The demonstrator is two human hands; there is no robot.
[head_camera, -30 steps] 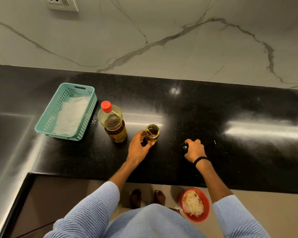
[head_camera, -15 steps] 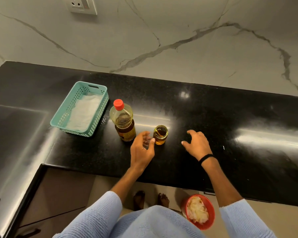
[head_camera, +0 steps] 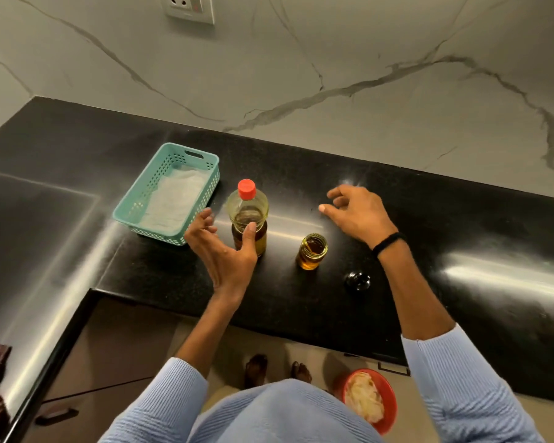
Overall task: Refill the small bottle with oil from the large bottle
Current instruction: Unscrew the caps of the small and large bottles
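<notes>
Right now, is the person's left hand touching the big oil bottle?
Cannot tell. In the head view the left hand is open beside the large bottle; its thumb overlaps the bottle, but one view cannot show contact or gap.

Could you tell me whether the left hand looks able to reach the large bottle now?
Probably yes: the left hand is open beside the large bottle, thumb across its front, with nothing between them. The teal basket sits clear to the left and the small bottle apart to the right.
</notes>
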